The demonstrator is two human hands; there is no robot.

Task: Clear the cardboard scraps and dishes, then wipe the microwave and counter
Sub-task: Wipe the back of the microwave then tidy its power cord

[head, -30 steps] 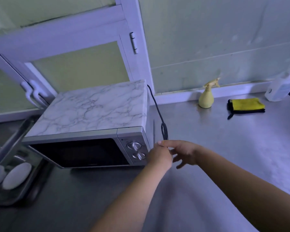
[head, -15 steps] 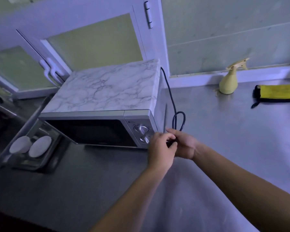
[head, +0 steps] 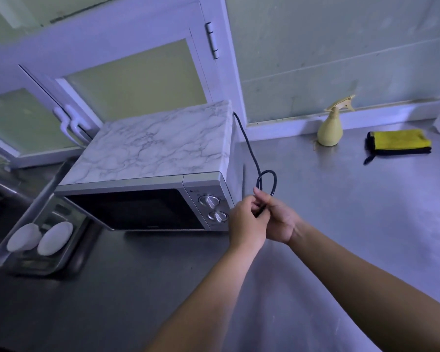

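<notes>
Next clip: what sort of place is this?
Most likely a kitchen: a microwave stands on a metal counter, white dishes sit in a metal tray, and a spray bottle and cloth are by the wall.

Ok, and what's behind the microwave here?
A white window frame with frosted panes. A black cord comes round its back right corner to the left hand and right hand. Where it joins is hidden by the microwave.

A bare steel desk (head: 341,224) carries a marble-topped microwave (head: 153,158). Well to the right of the microwave stands a yellow spray bottle (head: 330,130), and further right from the microwave a folded yellow-and-black cloth (head: 399,142) lies flat
</notes>
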